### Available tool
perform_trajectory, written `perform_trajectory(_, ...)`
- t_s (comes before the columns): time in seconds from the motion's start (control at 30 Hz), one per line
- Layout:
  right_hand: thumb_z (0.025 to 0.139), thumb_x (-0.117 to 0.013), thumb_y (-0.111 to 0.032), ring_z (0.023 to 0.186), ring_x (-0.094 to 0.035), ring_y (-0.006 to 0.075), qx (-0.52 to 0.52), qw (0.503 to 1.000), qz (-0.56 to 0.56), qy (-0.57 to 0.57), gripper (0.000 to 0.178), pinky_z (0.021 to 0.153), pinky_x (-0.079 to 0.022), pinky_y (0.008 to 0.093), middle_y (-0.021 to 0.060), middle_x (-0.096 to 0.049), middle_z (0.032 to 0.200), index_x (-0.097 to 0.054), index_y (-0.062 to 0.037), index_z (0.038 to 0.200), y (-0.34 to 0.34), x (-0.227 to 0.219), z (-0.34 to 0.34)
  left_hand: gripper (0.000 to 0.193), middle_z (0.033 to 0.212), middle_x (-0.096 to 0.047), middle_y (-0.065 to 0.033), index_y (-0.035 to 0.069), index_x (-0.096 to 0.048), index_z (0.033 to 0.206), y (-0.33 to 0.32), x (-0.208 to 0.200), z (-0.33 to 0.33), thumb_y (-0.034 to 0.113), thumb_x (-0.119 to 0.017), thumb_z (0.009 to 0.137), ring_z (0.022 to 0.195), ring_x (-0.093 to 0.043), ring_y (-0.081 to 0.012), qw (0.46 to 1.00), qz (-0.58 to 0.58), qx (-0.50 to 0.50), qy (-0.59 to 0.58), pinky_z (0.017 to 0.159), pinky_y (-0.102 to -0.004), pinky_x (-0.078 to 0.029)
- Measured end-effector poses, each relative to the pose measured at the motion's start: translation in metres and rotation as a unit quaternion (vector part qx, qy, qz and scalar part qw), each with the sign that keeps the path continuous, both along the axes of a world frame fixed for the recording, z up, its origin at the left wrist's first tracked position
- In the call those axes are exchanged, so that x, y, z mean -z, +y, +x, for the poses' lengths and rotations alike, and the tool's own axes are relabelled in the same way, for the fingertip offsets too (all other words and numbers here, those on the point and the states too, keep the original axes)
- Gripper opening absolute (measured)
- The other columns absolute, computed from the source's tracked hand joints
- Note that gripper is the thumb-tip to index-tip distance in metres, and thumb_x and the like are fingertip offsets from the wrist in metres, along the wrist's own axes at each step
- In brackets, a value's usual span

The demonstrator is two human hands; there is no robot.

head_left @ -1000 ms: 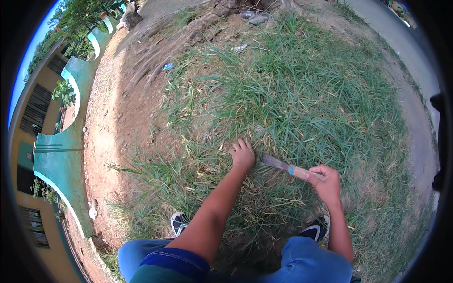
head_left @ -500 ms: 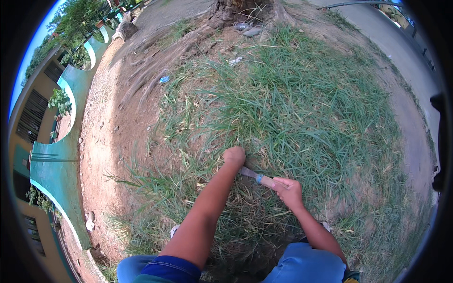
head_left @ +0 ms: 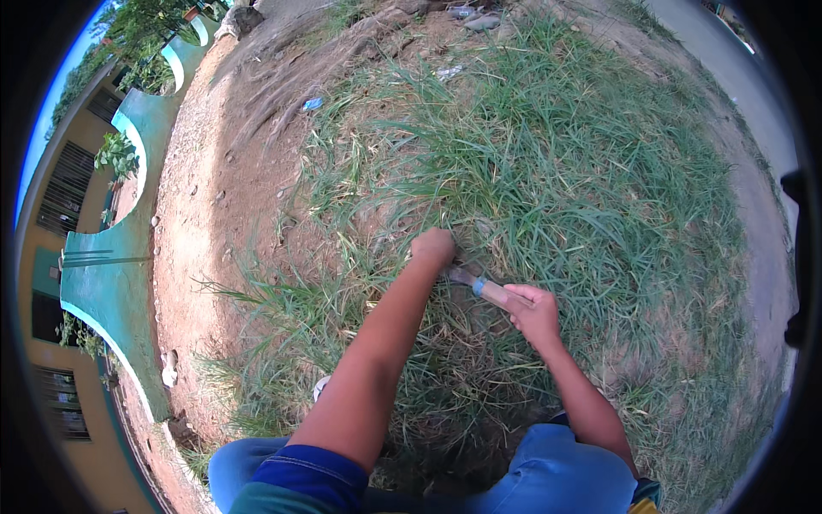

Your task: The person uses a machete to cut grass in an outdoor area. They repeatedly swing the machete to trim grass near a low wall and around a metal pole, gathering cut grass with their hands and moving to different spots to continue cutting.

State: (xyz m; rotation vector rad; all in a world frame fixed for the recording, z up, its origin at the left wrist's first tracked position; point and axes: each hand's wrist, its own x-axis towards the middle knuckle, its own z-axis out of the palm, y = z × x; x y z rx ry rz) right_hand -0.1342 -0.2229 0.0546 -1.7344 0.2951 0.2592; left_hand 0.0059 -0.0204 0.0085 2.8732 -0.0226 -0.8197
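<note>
My left hand (head_left: 435, 248) is closed in a fist low in the tuft of green grass (head_left: 467, 184), on the blades at its base; its fingertips are hidden from above. In my right hand (head_left: 536, 315) is a hand tool with a pale wooden handle (head_left: 497, 295) and a blue band near the blade. The short metal blade (head_left: 461, 275) points up and left, its tip down in the grass just beside my left fist. How the blade ends is hidden there. Cut or dry grass (head_left: 479, 360) lies below both hands.
Bare brown soil with tree roots (head_left: 282, 98) stretches at the upper left. A blue scrap (head_left: 312, 104) and a pale piece of litter (head_left: 448, 73) lie on it. A green curved wall (head_left: 107, 265) borders the left; a paved road (head_left: 728, 60) runs at the upper right.
The view has tipped downward, so ground and hands appear higher in the picture. Both hands and the tool keep nearly the same place against the grass.
</note>
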Motion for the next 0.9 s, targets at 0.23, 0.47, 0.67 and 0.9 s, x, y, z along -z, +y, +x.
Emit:
perform_trajectory(0.23, 0.074, -0.069, -0.008, 0.048, -0.051, 0.0046, -0.028, 0.998, -0.005, 0.061, 0.025, 0.042, -0.039, 0.0193, 0.0042, -0.063, 0.068, -0.066, 0.0008, 0.097, -0.045, -0.048, -0.006, 0.027, 0.104, -0.062, -0.0122, 0.009, -0.065, 0.100, 0.011, -0.002, -0.007, 0.018, -0.050, 0.080, 0.103, -0.057, -0.0273, 0.985, 0.086, 0.112, -0.096, 0.084, -0.0435, -0.044)
perform_trajectory(0.47, 0.072, -0.067, -0.002, 0.045, -0.048, 0.0037, 0.041, 0.994, -0.096, 0.030, 0.019, 0.038, -0.034, 0.0184, 0.0030, -0.059, 0.062, -0.065, 0.0028, 0.090, -0.108, -0.146, -0.038, 0.026, 0.110, -0.053, -0.0142, 0.005, -0.054, 0.104, -0.010, 0.037, -0.058, 0.015, -0.043, 0.083, 0.098, -0.055, -0.0257, 0.970, 0.071, 0.148, -0.178, 0.079, -0.0442, -0.042)
perform_trajectory(0.67, 0.073, -0.066, -0.006, 0.044, -0.049, 0.0059, 0.003, 0.997, -0.067, 0.046, 0.021, 0.039, -0.035, 0.0210, 0.0039, -0.059, 0.060, -0.065, 0.0038, 0.092, -0.064, -0.072, 0.008, 0.024, 0.089, -0.063, -0.0226, 0.001, -0.058, 0.096, -0.001, 0.032, -0.046, 0.014, -0.044, 0.082, 0.083, -0.062, -0.0385, 0.993, -0.066, -0.024, -0.100, 0.072, -0.0456, -0.050)
perform_trajectory(0.9, 0.075, -0.065, -0.008, 0.047, -0.050, 0.0054, -0.011, 0.994, -0.106, 0.003, 0.019, 0.043, -0.038, 0.0199, 0.0058, -0.063, 0.067, -0.067, 0.0018, 0.091, -0.069, -0.079, -0.008, 0.028, 0.096, -0.062, -0.0248, 0.001, -0.064, 0.094, 0.009, 0.038, -0.046, 0.016, -0.045, 0.079, 0.091, -0.061, -0.0390, 0.983, -0.108, -0.138, -0.051, 0.080, -0.0451, -0.049)
